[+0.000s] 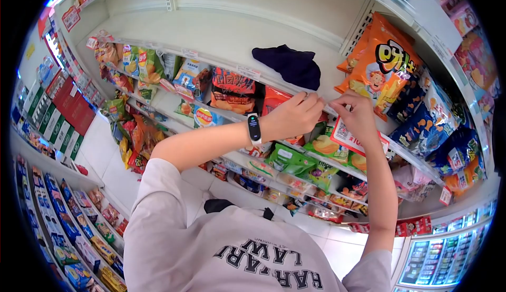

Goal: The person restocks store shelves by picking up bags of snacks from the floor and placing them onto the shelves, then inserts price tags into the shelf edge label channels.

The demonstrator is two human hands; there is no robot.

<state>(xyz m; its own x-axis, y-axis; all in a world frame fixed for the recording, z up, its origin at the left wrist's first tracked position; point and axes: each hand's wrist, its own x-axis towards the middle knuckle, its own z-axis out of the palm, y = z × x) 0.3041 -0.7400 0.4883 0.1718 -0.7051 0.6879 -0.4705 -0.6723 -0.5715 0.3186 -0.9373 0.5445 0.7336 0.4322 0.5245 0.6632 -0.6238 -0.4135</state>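
Note:
My left hand [298, 115], with a smartwatch [254, 128] on its wrist, reaches to the shelf's front edge. Its fingers are closed together at the edge, and what they hold, if anything, is too small to make out. Close beside it, my right hand [357, 115] pinches thumb and fingers together at the same edge; its contents cannot be made out either. A red and white price sign [348, 136] hangs just under my right hand, partly behind the wrist. On the shelf [216, 28] behind my hands lies a crumpled dark cloth [291, 66].
Large orange snack bags [377, 65] stand on the shelf at right, beside blue snack bags [427, 113]. Lower shelves hold several chip bags [234, 91] and green packets [290, 160]. Another stocked shelf [68, 223] is at lower left, and a lit drinks cooler [443, 258] at lower right.

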